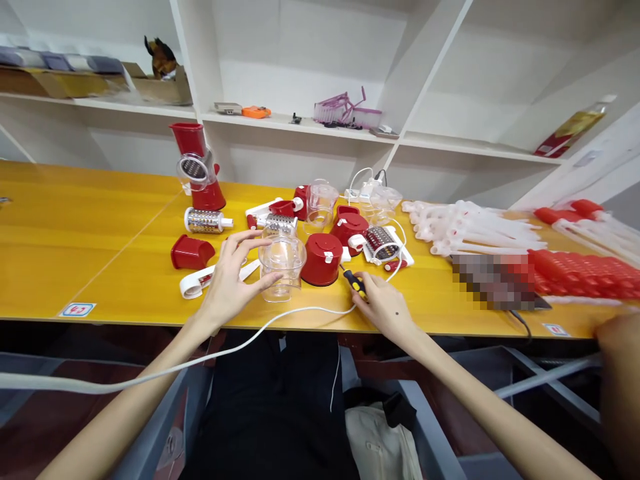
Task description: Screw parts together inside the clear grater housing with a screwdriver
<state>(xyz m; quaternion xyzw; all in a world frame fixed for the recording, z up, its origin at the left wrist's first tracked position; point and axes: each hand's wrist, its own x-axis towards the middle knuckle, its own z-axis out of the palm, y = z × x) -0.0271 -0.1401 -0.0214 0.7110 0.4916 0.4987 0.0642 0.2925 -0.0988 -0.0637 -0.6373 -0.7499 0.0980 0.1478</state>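
My left hand (231, 277) holds a clear plastic grater housing (283, 263) at the table's front, thumb on its near side and fingers near its top. In my right hand (383, 300) is a screwdriver (354, 281) with a dark blue and yellow handle, its tip pointing up and left. Between the two hands, a red grater base (321, 260) stands on the table. Left of my left hand lie a white crank handle (193, 285), a red hopper (192, 253) and a metal grating drum (205, 221).
An assembled red rotary grater (196, 167) stands at the back left. More grater parts, including another drum (381, 243), lie behind my hands. A white cable (250, 338) crosses over the front edge. White plastic pieces (475, 227) are piled right; another person's arm (620, 387) shows far right.
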